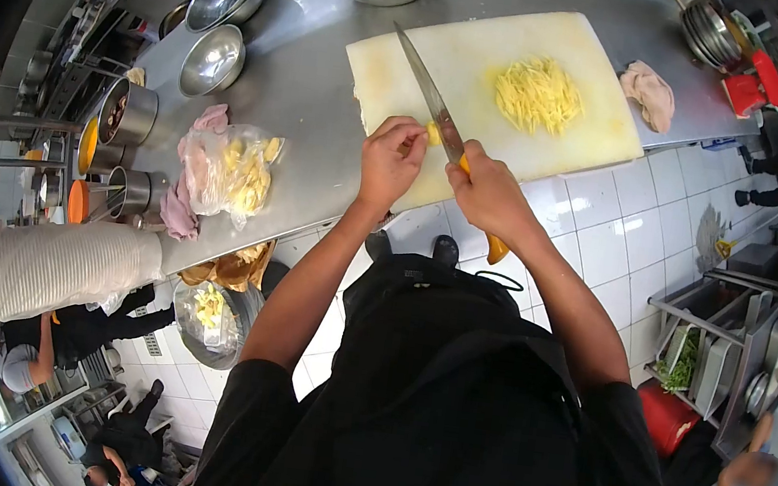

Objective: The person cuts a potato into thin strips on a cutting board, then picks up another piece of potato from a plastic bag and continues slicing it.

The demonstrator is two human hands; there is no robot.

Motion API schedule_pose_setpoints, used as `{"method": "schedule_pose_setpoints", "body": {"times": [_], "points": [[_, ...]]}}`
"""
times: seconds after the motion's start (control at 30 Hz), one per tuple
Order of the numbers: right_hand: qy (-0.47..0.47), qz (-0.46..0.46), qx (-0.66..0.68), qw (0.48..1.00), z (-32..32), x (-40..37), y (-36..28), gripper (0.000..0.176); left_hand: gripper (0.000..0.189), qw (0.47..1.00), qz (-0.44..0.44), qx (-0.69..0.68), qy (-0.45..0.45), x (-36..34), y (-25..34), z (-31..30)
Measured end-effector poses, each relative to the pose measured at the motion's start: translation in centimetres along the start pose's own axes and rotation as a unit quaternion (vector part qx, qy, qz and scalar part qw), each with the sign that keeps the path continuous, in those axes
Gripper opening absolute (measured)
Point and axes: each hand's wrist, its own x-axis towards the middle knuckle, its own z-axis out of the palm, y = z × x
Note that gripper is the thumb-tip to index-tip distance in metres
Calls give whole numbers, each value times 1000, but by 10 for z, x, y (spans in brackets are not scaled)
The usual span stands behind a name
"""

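My right hand [492,194] is wrapped round the yellow handle of a long kitchen knife [422,72]. Its blade points away from me, over the white cutting board [403,46]. Close to the blade's left side, my left hand [394,158] has its fingers curled on a small yellow piece [433,134], which looks like peeled ginger. Most of that piece is hidden by the fingers. A heap of thin yellow strips [538,94] lies on the right part of the board.
A clear bag of yellow pieces [250,175] and pink cloths [182,203] lie left on the steel counter [316,127]. Metal bowls [213,60] stand at the back left. Another cloth [648,95] lies right of the board. A bin [238,322] stands below; other people work around.
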Motion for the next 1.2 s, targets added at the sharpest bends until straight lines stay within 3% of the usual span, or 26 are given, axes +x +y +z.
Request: {"method": "schedule_pose_setpoints", "body": {"times": [0.33,0.53,0.73,1.2], "points": [[-14,-4,-36,999,23,14,18,29,6,1000,3,-7,5,-1,0,0],[-30,40,26,998,15,9,13,29,6,1000,1,-6,5,0,-3,1],[11,-16,7,1000,4,3,4,29,6,1000,6,-6,6,0,0,1],[8,-22,-32,999,14,12,11,30,5,1000,10,-8,11,0,-2,2]]}}
